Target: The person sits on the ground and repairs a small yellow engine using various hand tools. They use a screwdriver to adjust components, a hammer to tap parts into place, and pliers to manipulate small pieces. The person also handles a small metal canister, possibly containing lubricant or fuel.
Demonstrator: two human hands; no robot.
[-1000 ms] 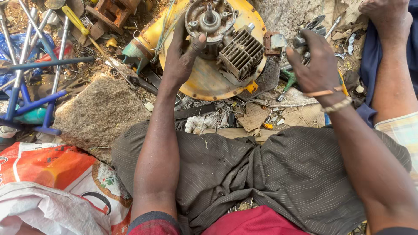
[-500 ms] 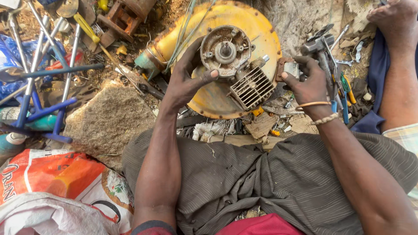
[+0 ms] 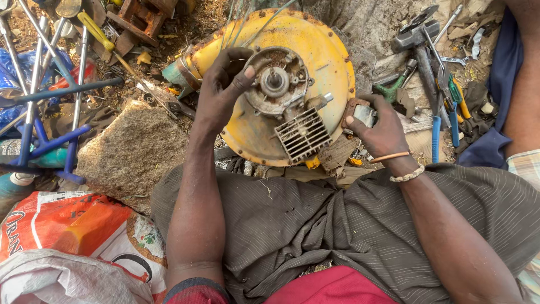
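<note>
**Steadying the yellow engine housing on the ground**

We look down over our knees, covered in a striped grey cloth (image 3: 337,225), at a round yellow housing (image 3: 320,62) that lies on the dirt just beyond them, its flat face turned up toward us. A grey round engine part (image 3: 275,84) with a short central shaft sits in the middle of it, and a finned metal block (image 3: 302,134) juts out from that toward our lap. The shaft points straight up at the camera, so the long axis of the engine runs from the shaft down through the fins, slanting toward our right knee.

Our left hand (image 3: 222,93) is clamped on the left edge of the grey part, thumb pressed on its rim and the other fingers curled behind. We judge this grip keeps the housing from rocking or turning. Our right hand (image 3: 379,129) is closed around a small grey metal piece (image 3: 365,114) right at the housing's right edge; what the piece is, we cannot tell.

A flat stone (image 3: 132,152) lies to the left, beside blue metal rods (image 3: 39,141). Hammers and pliers (image 3: 433,62) are spread on the right within reach, near another person's arm (image 3: 526,95). A printed sack (image 3: 73,231) lies by our left knee.
</note>
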